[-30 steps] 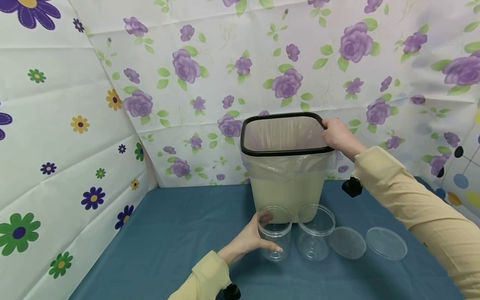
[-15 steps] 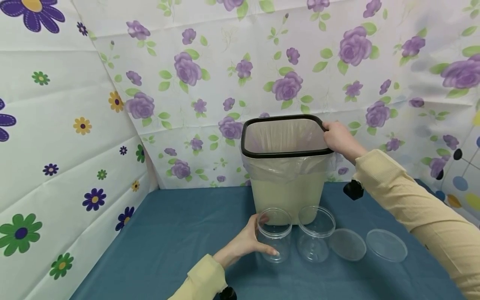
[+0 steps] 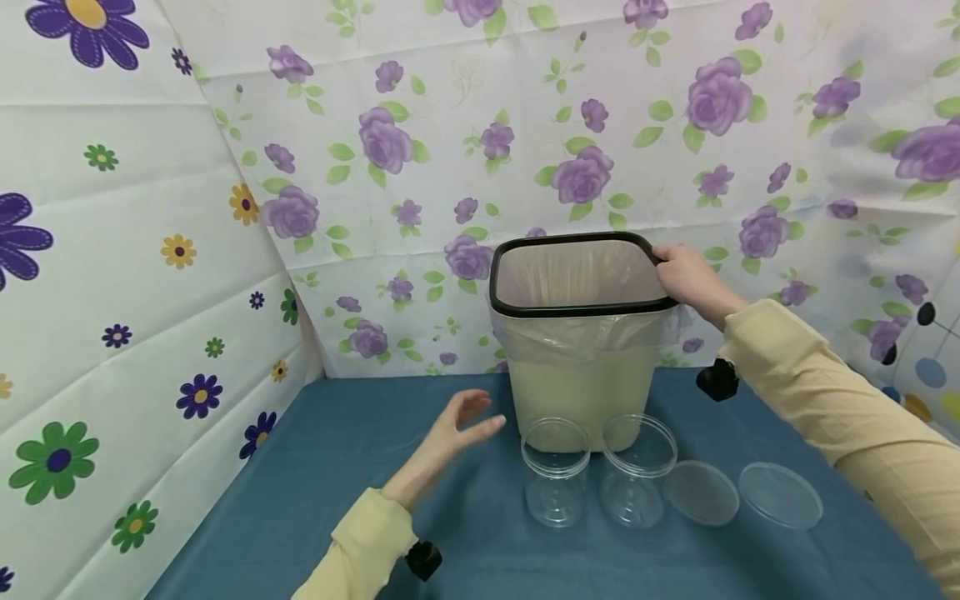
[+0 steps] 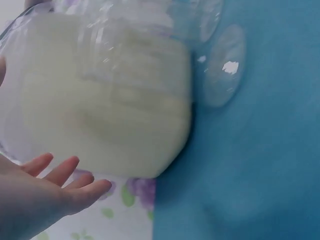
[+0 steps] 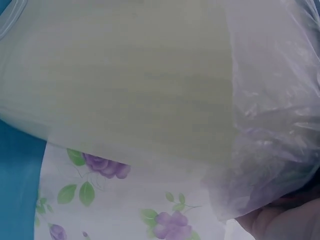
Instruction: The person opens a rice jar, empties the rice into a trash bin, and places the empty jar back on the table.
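Note:
A pale yellow trash can (image 3: 581, 375) with a black rim stands at the back of the table, lined with a clear plastic bag (image 3: 585, 337). My right hand (image 3: 693, 279) grips the rim at its right side. My left hand (image 3: 457, 429) is raised left of the can, fingers loosely spread and holding nothing. Right of that hand, a clear jar (image 3: 557, 492) stands uncovered in front of the can, beside a second clear jar (image 3: 632, 492). In the left wrist view the spread left fingers (image 4: 65, 172) overlap the can's lower side.
Two clear round lids, a nearer-in lid (image 3: 702, 493) and an outer lid (image 3: 780, 496), lie flat right of the jars. Blue cloth (image 3: 315, 492) covers the table. A flowered sheet (image 3: 420, 208) hangs behind it, another along the left side.
My left hand has let go of the left jar and moved up and left, away from it. The jar stays standing in place. My right hand keeps its grip on the rim.

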`<state>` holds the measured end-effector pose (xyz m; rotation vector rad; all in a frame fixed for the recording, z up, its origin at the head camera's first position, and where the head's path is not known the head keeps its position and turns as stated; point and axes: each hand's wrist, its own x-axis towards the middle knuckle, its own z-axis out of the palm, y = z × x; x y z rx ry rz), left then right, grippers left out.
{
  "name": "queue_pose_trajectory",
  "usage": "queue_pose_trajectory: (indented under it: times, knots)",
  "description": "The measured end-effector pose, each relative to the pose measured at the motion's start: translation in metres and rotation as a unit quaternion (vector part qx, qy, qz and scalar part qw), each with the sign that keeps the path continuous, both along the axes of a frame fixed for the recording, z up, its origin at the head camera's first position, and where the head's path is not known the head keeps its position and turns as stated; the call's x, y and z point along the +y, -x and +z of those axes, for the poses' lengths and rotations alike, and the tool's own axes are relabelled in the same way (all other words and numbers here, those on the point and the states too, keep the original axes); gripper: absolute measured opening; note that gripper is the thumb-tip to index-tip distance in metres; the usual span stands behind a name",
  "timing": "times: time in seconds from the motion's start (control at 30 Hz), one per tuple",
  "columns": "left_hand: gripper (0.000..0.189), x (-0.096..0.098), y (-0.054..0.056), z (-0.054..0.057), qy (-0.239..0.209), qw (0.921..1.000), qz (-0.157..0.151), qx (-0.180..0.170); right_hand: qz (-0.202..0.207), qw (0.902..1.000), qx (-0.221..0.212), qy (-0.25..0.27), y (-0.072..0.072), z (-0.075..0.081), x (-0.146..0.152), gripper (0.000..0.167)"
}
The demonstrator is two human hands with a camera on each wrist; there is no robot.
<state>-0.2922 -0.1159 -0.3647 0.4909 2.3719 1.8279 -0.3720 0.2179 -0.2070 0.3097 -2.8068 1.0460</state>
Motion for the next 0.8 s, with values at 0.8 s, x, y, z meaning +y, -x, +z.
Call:
queue_pose_trajectory:
  times: [0.8]
  knots:
    - [0.076, -0.043, 0.052, 0.05, 0.05, 0.9847, 0.137, 0.095, 0.021, 0.9991, 0.033, -0.018, -0.005, -0.028, 0.05, 0.065]
